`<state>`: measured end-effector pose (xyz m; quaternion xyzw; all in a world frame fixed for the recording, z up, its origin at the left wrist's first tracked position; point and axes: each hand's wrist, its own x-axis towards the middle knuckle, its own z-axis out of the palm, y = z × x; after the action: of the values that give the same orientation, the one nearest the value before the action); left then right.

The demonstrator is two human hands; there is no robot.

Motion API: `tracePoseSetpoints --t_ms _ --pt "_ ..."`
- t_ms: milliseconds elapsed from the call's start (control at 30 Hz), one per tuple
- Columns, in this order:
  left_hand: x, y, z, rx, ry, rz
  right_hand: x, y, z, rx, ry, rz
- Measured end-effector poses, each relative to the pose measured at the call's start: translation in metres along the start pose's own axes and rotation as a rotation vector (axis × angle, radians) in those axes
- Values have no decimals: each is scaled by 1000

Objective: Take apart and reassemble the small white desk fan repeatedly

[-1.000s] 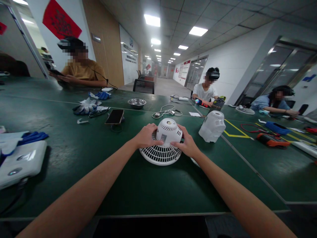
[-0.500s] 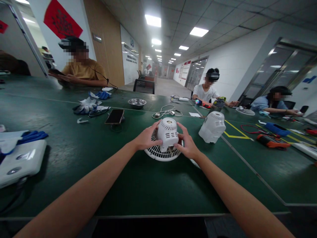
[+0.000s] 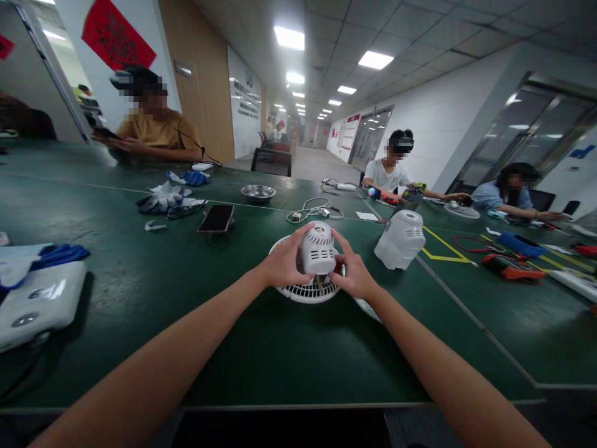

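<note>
A white vented fan motor cover [image 3: 321, 252] is held between my two hands, over a round white fan grille [image 3: 311, 295] lying on the green table. My left hand [image 3: 285, 258] is closed on the cover's left side, thumb low and fingers near its top. On the other side my right hand [image 3: 353, 271] grips it with thumb and fingers. Below the cover's lower edge a small part of what sits on the grille shows; the rest is hidden. Partly under my right forearm lies a pale flat piece [image 3: 368, 309].
To the right stands a white plastic housing [image 3: 401, 239]. Beyond the grille are a white cable [image 3: 314, 211] and a metal bowl [image 3: 258, 193]. A phone [image 3: 216, 218], gloves [image 3: 168, 200] and a white device [image 3: 44, 302] lie left. A multimeter [image 3: 510, 266] lies right. Several people sit around the table.
The cover has turned and tilted slightly in my hands, its lower edge now rounded toward me. My left hand has shifted right and wraps further round it.
</note>
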<state>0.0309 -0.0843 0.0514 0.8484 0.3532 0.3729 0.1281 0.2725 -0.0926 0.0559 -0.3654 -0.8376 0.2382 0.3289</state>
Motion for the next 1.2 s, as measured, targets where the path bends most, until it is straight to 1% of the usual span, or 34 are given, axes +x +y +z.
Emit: tracePoseSetpoints --t_ms 200,367,500,567,667,733,833,933,1033,1067,1133,1200 --pt "0 -1 -4 -33 -23 17 1 -4 -3 -60 -26 10" --pt "0 -5 -9 -86 -38 69 3 -6 -4 -41 -34 16" --pt "0 -10 -4 -48 -34 56 2 -4 -2 -45 -48 9" --pt "-1 -13 0 11 -14 26 2 -3 -1 -87 -25 -10" --pt "-1 -16 5 87 26 -18 2 -2 2 -152 60 -35" --pt "-1 -16 4 81 35 -29 2 -1 3 -162 101 -26" --pt "-1 -19 1 44 45 -55 4 4 3 -157 129 -4" --pt "-1 -31 0 73 125 -153 5 12 0 -152 182 42" --pt "-2 -51 2 52 214 -325 6 20 -3 -124 206 92" --pt "-2 -58 3 31 228 -397 6 21 -4 -108 195 93" --pt "-4 -71 4 -28 219 -523 5 23 -4 -76 169 83" --pt "-5 -78 4 -62 214 -572 4 23 -4 -46 159 79"
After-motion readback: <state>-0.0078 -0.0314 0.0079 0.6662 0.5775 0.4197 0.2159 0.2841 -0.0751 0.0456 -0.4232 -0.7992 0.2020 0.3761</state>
